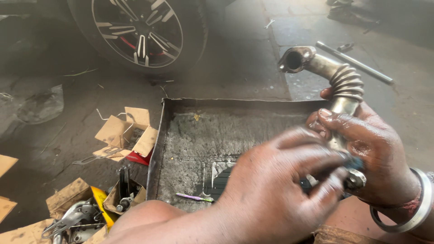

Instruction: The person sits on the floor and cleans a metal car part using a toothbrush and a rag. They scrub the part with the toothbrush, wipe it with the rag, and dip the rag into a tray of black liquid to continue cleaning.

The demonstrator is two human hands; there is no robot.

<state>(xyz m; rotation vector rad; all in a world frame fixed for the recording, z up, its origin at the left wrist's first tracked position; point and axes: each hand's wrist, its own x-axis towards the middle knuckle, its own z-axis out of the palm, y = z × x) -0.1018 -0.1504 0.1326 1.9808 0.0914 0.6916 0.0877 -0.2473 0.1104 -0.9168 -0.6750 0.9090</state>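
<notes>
Right hand (375, 158) grips a metal pipe (337, 77) with a ribbed flexible section and flanged open end pointing far left. Left hand (280, 180), motion-blurred, fingers at the pipe's near end beside a small metal fitting (356, 180). Below: dirty metal tray (199, 135) holding a thin purple-green stick (194, 197). Left: torn cardboard boxes (129, 133), loose parts. Far: car wheel (138, 29), steel rod (355, 62).

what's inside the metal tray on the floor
The tray holds a thin purple stick and a dark ribbed piece. The left hand covers its near right part.
</notes>
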